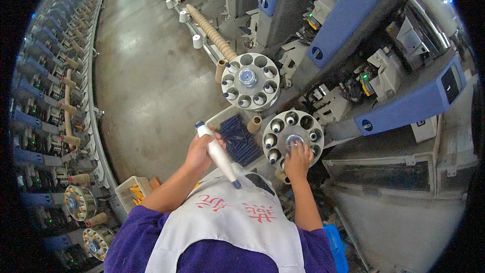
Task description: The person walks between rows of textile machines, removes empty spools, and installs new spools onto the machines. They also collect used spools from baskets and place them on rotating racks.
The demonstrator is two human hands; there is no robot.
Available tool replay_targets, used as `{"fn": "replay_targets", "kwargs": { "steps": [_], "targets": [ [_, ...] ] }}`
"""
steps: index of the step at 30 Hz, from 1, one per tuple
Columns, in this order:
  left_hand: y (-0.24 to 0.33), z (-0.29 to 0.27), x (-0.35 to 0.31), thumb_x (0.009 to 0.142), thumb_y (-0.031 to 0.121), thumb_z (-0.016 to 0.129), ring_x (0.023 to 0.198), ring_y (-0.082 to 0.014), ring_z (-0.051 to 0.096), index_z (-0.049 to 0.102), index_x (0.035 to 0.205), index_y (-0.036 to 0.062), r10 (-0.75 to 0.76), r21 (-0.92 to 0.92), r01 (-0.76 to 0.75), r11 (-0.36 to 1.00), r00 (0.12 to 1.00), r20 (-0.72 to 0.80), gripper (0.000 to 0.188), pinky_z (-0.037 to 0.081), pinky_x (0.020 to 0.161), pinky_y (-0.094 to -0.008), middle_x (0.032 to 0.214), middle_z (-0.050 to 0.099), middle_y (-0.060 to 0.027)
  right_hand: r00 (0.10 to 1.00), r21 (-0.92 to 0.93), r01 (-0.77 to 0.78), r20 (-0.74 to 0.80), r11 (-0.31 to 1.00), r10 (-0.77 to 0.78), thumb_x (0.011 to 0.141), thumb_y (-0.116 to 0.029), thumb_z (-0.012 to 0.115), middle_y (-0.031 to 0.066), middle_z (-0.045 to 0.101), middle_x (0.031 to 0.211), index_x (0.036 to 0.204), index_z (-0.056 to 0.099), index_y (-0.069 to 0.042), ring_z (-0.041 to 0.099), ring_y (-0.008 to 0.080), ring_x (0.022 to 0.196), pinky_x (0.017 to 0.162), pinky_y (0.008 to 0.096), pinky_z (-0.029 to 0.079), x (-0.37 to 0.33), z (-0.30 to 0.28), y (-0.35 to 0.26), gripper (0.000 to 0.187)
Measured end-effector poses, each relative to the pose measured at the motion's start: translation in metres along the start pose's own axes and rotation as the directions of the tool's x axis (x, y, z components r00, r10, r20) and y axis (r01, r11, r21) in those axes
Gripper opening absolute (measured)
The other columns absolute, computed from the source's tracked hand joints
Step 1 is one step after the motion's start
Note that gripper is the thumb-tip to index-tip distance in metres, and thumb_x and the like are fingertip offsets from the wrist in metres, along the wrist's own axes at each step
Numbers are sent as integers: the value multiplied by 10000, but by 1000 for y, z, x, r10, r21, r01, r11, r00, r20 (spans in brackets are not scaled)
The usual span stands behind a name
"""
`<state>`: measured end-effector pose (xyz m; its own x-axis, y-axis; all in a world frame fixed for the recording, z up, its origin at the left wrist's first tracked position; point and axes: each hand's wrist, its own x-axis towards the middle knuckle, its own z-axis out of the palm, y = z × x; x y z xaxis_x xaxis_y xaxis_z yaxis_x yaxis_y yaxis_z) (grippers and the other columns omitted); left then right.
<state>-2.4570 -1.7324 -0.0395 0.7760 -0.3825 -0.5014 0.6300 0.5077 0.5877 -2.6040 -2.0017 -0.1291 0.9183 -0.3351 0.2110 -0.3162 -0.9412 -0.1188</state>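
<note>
My left hand (199,151) is closed around a white yarn bobbin (218,154) with dark blue tube ends. It holds the bobbin tilted in front of my apron, the lower end toward my body. At the nearer round magazine (294,114), my right hand (299,157) has its fingertips together by the metal hub (293,140). Whatever those fingers pinch, perhaps a thread end, is too small to make out. White bobbins with dark tips stand in several of this magazine's pockets; my hand covers part of its near side.
Behind stands a second round magazine (237,59), partly filled with bobbins. A bin of dark blue empty tubes (241,141) lies between my hands, with a brown cardboard cone (254,125) at its edge. Blue-and-grey winding machine units (343,20) rise on the right. A box of yellow tubes (135,192) sits lower left.
</note>
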Motion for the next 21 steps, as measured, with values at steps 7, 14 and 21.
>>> {"fn": "replay_targets", "kwargs": {
  "steps": [7, 14, 21],
  "targets": [
    [0, 17, 11, 782, 11, 506, 769, -235, 558, 375, 1148, 81, -62, 21, 61, 998, 998, 31, 395, 515, 712, -405, 877, 522, -111, 983, 24, -174, -46, 984, 175, 763, -214, 642, 145, 400, 1334, 1156, 535, -57, 339, 337, 1246, 984, 474, 267, -5, -2, -2, 437],
    [0, 25, 12, 799, 47, 485, 806, -235, 548, 369, 1179, 54, -105, 79, 96, 992, 986, 130, 397, 499, 761, -421, 888, 507, -105, 956, 209, -270, -57, 940, 287, 732, -150, 663, 172, 433, 1275, 1140, 515, -19, 365, 339, 1215, 997, 468, 289, -3, -20, -25, 453],
    [2, 55, 6, 782, 3, 538, 771, -240, 580, 392, 1145, 71, -72, 6, 73, 997, 952, 299, 397, 510, 726, -392, 902, 529, -110, 877, 806, -472, 472, -358, -94, 948, -322, 445, 102, 570, 1095, 1233, 410, -27, 548, 154, 898, 717, 262, 433, 20, -77, -116, 412]
  ]
}}
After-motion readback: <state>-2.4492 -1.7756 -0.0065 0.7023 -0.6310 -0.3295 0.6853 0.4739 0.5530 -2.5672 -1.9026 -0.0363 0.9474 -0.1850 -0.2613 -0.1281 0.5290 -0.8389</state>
